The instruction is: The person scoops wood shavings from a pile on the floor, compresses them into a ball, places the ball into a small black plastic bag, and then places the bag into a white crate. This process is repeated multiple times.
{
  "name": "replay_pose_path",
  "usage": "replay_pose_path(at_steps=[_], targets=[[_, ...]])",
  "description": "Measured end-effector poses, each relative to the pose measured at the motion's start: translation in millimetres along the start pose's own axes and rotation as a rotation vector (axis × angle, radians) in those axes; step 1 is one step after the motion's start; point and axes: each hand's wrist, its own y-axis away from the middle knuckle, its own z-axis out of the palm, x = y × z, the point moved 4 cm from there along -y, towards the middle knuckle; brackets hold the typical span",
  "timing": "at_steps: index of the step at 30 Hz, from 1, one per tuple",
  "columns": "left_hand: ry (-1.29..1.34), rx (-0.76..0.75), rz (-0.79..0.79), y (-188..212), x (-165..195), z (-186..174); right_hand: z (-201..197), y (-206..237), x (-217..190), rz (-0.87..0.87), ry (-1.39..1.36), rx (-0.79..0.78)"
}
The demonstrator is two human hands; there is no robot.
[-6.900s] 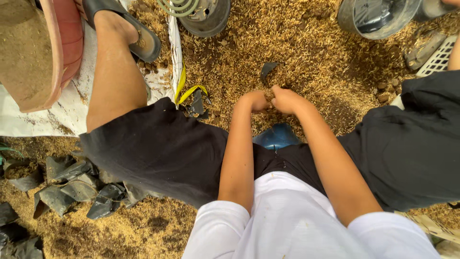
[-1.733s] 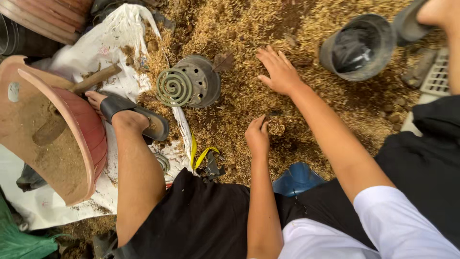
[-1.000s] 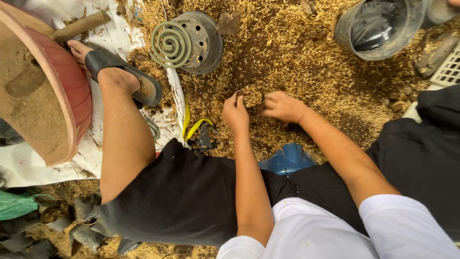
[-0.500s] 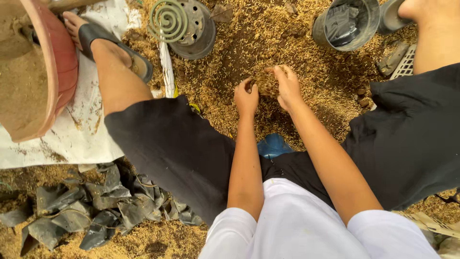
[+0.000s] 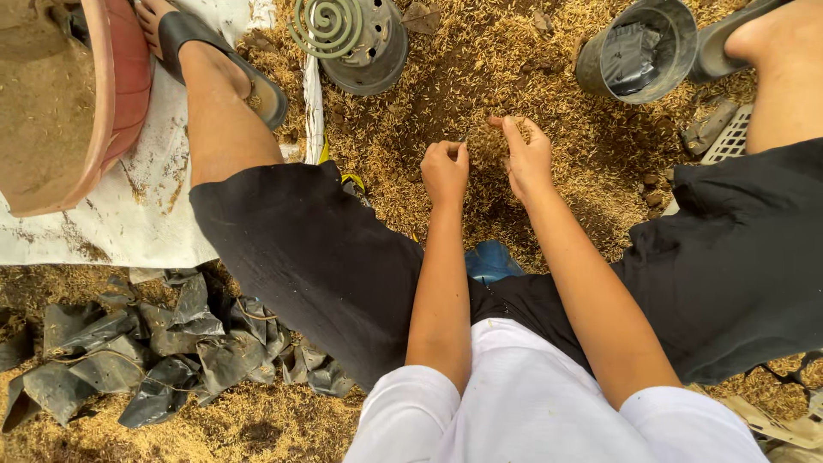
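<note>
Loose golden rice-husk ground cover [image 5: 549,69] spreads between your knees, open in the middle. White plastic sheet [image 5: 146,206] edges it on the left, carrying a big reddish clay basin [image 5: 120,77]. Crumpled black plastic grow bags [image 5: 163,351] lie lower left. Grey pot with spiral wire top [image 5: 356,39] and black plastic pot [image 5: 639,51] bound the far side. Your left hand [image 5: 446,171] is curled shut, pinching husk; your right hand [image 5: 527,159] half-open, fingers touching the husk.

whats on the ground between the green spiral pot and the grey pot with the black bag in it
In the head view, only loose husk litter lies between the spiral-topped pot and the grey pot; a dry leaf sits by the spiral one.
</note>
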Motion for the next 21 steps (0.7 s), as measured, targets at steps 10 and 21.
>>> replay_pose_path(at_steps=[10, 21], targets=[[0.315, -0.220, -0.218, -20.6, -22.0, 7.4, 2.9, 32.0, 19.9, -0.500, 1.047, 0.063], [0.278, -0.321, -0.168, -26.6, -10.6, 25.6, 29.3, 43.4, 35.6, -0.528, 1.607, -0.263]])
